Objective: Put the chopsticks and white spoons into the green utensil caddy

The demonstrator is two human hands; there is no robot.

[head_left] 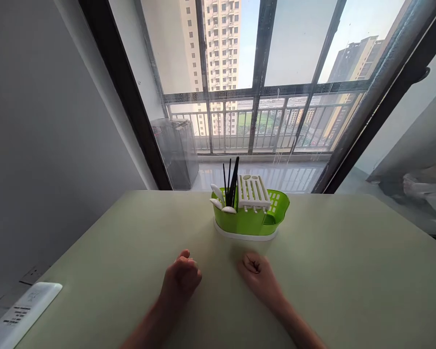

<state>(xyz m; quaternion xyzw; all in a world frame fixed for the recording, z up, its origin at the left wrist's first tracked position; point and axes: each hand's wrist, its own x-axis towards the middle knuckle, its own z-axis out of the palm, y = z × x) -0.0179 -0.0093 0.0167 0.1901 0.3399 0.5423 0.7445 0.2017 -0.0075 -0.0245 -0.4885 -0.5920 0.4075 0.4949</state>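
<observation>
My left hand [183, 277] is closed in a fist above the pale table, left of the middle, and I see nothing in it. My right hand [254, 267], slightly blurred, is also a fist with nothing showing in it. It is nearest to a green plastic utensil holder [245, 223], which stands apart from both hands on a white base tray [240, 237]. White spoons [220, 201] and black chopsticks [234, 182] stand in the holder's left part. A white slotted rack [254, 191] with small hooks covers its middle.
The pale green table [349, 271] spreads to both sides. A white plastic device with printed text [25, 310] lies at its left edge beside the wall. Behind the table are dark door frames [123, 97], a grey covered appliance [178, 152] and a balcony railing.
</observation>
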